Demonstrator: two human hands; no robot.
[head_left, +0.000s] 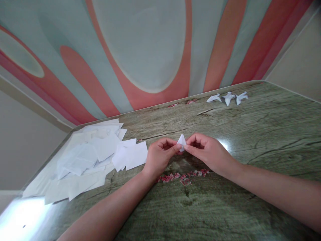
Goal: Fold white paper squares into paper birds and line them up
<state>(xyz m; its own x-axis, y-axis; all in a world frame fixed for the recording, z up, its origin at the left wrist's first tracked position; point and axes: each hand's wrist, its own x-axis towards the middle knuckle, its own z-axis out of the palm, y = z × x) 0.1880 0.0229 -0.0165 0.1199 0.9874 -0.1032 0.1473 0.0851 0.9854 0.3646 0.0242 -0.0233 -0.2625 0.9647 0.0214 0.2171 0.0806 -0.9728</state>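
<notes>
Between both hands, a small folded piece of white paper (182, 142) points its tip away from me, a little above the wooden-patterned table (225, 207). My left hand (162, 154) pinches its left side, with the thumb on top. On the right side, the thumb and forefinger of my right hand (209, 152) grip the same paper. The lower part of the fold is partly covered by the thumbs and fingertips.
A spread heap of white paper sheets (82, 160) lies on the left, with several square sheets (136, 155) near my left hand. Three folded paper birds (228, 98) stand at the back right. A wall with a red and grey pattern (150, 50) rises behind the table.
</notes>
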